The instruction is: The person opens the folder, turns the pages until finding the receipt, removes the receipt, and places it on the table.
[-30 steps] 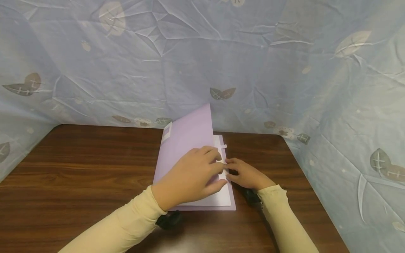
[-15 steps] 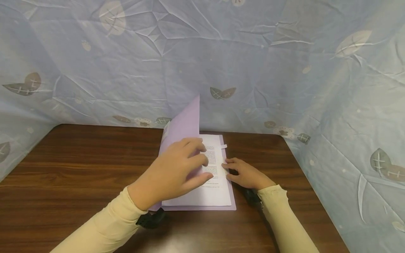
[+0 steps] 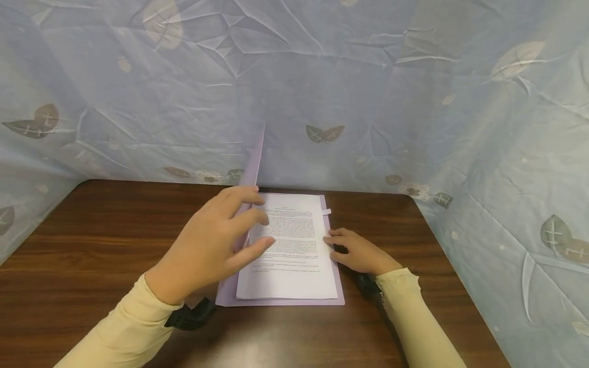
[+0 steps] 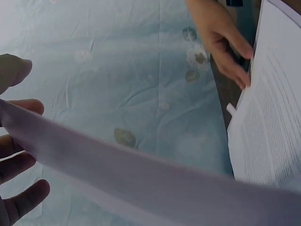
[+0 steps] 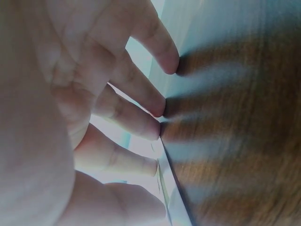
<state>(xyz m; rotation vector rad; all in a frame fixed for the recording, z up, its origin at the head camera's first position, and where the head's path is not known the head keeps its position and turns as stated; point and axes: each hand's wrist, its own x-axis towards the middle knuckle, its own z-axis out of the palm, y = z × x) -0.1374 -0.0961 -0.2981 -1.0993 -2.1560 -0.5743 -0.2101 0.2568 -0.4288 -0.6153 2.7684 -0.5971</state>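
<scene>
A lilac folder lies on the wooden table with its front cover [image 3: 254, 166] raised nearly upright along the left side. Inside rests a stack of printed paper [image 3: 290, 255], text facing up. My left hand [image 3: 211, 235] is at the raised cover, fingers slightly bent and spread, thumb standing apart. In the left wrist view, the cover [image 4: 117, 169] runs edge-on past the fingers [image 4: 28, 106], which touch it. My right hand [image 3: 359, 251] rests at the folder's right edge, fingertips on the table and edge. In the right wrist view its fingers [image 5: 141, 87] are extended and spread.
A small white tab [image 3: 326, 211] sticks out at the folder's upper right edge. The dark wooden table [image 3: 115, 245] extends on both sides. Pale blue leaf-patterned cloth [image 3: 391, 102] hangs behind it and to the sides. Each wrist wears a black device [image 3: 190, 314].
My left hand has moved left, swinging the lilac cover from a slant over the paper to nearly upright, so the printed page shows. My right hand has stayed at the right edge.
</scene>
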